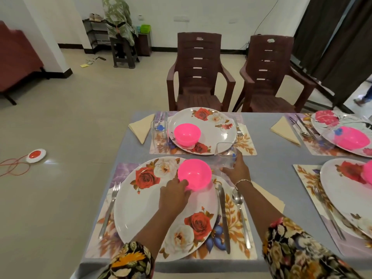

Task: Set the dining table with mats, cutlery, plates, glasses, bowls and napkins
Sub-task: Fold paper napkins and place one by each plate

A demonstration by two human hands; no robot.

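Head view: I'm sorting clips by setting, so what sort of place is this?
Probably a home dining area, though it could be staged: a cloth-covered table laid with floral plates and pink bowls, two brown plastic chairs at its far side, and a shoe rack by the far wall.

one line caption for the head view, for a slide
Left hand holds the bowl on the near plate; right hand grips a glass beside it.

Pink, roses, grey-blue.
Neon-pink bowl (194, 176) on white plate (136, 210) printed with red and cream roses; placemat (234, 218) in orange leaves over purple; grey-blue tablecloth (267, 148); cream napkin (141, 127); brown chair (198, 77).
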